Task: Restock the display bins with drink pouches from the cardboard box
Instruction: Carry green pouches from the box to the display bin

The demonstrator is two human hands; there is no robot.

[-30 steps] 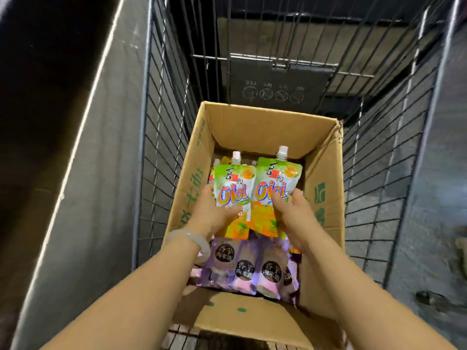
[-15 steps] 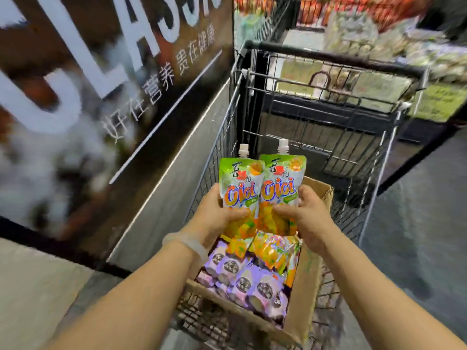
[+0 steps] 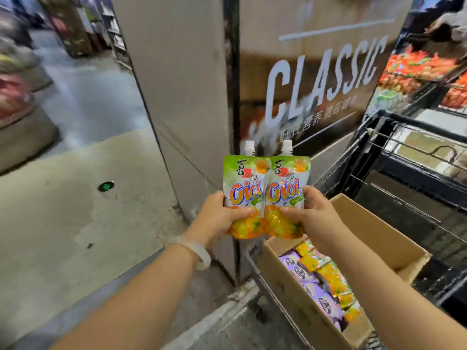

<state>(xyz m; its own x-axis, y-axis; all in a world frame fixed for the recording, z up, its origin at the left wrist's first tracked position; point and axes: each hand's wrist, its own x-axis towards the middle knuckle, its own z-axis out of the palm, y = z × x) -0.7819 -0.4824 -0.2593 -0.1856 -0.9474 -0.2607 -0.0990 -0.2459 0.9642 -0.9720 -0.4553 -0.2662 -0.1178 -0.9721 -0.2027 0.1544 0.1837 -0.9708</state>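
Two green-and-orange drink pouches with white spouts stand upright side by side in front of me. My left hand [image 3: 222, 214] grips the left pouch [image 3: 243, 188] by its lower part. My right hand [image 3: 312, 215] grips the right pouch [image 3: 286, 188] the same way. Both are held left of and above the open cardboard box [image 3: 374, 231], which sits in a black wire cart [image 3: 394, 157]. Inside the box lie several purple pouches [image 3: 313, 286] and orange ones [image 3: 331, 276]. No display bin shows clearly.
A grey pillar [image 3: 177, 84] and a dark panel lettered CLASSIC [image 3: 326, 77] rise straight ahead. Bare concrete floor [image 3: 75, 210] spreads to the left toward a blurred aisle. Shelves of orange goods [image 3: 424, 72] stand at the upper right behind the cart.
Both hands have lifted the two pouches out of the box and carried them left. My view has swung left, away from the cart toward the pillar and the floor.
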